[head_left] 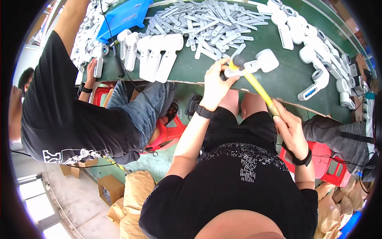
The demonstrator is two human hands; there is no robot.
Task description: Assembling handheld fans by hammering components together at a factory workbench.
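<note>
A small mallet (256, 85) with a yellow handle and a dark head is gripped near the handle's end by my right hand (289, 126). Its head is over the handle end of a white handheld device (267, 60), whose rounded head lies on the table to the right. Around that same handle end close the thumb and fingers of my left hand (217, 83). The mallet covers part of the device, and I cannot tell whether it touches. Just beyond is a heap of flat grey strips (207, 24), one lying close to my left fingertips.
More white devices lie in a row (161, 55) at left and in a pile (314, 47) at right on the green table (254, 46). A blue bin (125, 20) and a black-handled screwdriver (117, 61) are at left. A co-worker in black (79, 123) sits close by.
</note>
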